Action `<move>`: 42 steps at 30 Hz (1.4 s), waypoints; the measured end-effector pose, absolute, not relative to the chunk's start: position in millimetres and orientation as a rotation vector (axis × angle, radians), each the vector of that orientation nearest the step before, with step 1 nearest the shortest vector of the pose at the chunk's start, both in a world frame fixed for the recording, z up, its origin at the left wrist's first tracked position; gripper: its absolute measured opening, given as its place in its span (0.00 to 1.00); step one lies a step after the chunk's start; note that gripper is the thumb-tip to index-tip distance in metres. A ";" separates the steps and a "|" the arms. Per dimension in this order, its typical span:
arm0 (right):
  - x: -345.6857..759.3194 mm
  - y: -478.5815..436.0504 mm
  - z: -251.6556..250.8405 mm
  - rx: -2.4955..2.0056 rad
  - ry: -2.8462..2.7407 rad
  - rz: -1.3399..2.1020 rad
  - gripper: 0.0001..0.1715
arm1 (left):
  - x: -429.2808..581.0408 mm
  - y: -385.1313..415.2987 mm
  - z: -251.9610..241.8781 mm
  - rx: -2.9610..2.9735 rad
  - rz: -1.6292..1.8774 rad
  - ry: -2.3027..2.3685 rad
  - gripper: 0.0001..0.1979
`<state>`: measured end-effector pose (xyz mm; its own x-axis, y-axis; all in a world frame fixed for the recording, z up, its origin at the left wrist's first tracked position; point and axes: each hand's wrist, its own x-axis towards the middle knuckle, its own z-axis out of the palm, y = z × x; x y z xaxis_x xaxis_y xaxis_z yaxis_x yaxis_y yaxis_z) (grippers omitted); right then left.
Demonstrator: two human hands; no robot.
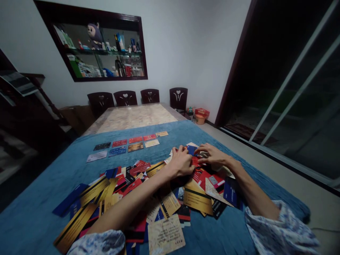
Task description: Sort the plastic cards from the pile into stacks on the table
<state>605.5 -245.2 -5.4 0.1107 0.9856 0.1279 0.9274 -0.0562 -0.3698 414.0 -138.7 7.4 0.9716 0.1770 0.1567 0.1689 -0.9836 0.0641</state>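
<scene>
Head view: a heap of bank-style cards (198,200) spreads along the near edge of the bench (138,115), a blue card (191,150) showing between the hands. The left hand (182,162) curls its fingers onto the heap; whether it grips cannot be told. The right hand (213,155) is open, thumb apart from fingers. Two card rows (135,147) lie beyond, toward the left edge.

Smooth, plastic-looking cards (198,200), some with a metallic gold sheen, contrast with a matt, fleecy cloth (42,205), a smooth, stone-like tabletop (135,115), wood-look chairs (178,100), clear glass shelves (113,52) and a soft fabric toy (97,36).
</scene>
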 end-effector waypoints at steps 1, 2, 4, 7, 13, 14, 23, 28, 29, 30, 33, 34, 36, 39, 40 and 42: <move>605.4 -245.6 -6.5 -2.042 -1.863 0.247 0.23 | 413.7 -138.2 6.8 3.069 0.238 0.282 0.15; 606.0 -245.8 -8.2 -2.038 -1.862 0.260 0.24 | 413.2 -137.6 6.3 3.065 0.230 0.300 0.15; 608.6 -245.8 -12.8 -2.010 -1.874 0.257 0.24 | 412.2 -136.4 5.8 3.049 0.231 0.349 0.13; 612.1 -244.9 -18.6 -1.962 -1.897 0.228 0.25 | 411.5 -135.3 4.8 3.022 0.245 0.425 0.12; 609.3 -243.4 -18.8 -2.012 -1.860 0.255 0.27 | 412.0 -134.3 2.0 2.994 0.275 0.457 0.13; 608.5 -243.4 -18.5 -2.018 -1.851 0.256 0.26 | 412.0 -134.1 1.7 2.993 0.283 0.454 0.14; 603.6 -245.7 -15.3 -1.957 -1.826 0.209 0.27 | 414.2 -129.6 -2.1 2.942 0.370 0.402 0.17; 604.1 -247.2 -10.7 -1.946 -1.782 0.236 0.24 | 416.4 -125.7 2.3 2.857 0.311 0.429 0.16; 604.4 -247.3 -10.5 -1.942 -1.769 0.249 0.24 | 416.9 -124.7 3.2 2.836 0.291 0.434 0.16; 604.5 -247.5 -10.6 -1.936 -1.753 0.266 0.24 | 417.2 -123.6 3.8 2.818 0.273 0.435 0.15; 604.0 -248.4 -11.0 -1.914 -1.687 0.330 0.24 | 417.7 -120.2 4.4 2.781 0.255 0.436 0.13; 603.5 -248.9 -10.8 -1.908 -1.666 0.350 0.25 | 417.8 -119.1 4.2 2.770 0.258 0.436 0.13; 602.0 -250.5 -9.7 -1.897 -1.629 0.382 0.25 | 417.8 -117.1 3.4 2.744 0.283 0.432 0.13; 599.2 -253.8 -7.0 -1.855 -1.589 0.434 0.25 | 418.1 -114.7 2.1 2.699 0.344 0.443 0.14; 598.3 -254.8 -6.3 -1.841 -1.579 0.454 0.25 | 418.4 -113.9 1.8 2.687 0.362 0.454 0.15; 597.1 -256.2 -5.7 -1.831 -1.566 0.485 0.27 | 419.0 -112.4 1.3 2.674 0.382 0.472 0.16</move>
<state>597.1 -256.2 -5.7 0.2100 0.9674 0.1419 0.7182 -0.0542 -0.6937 419.0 -112.4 1.3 0.9057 0.3766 0.1943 0.2683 -0.8645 0.4251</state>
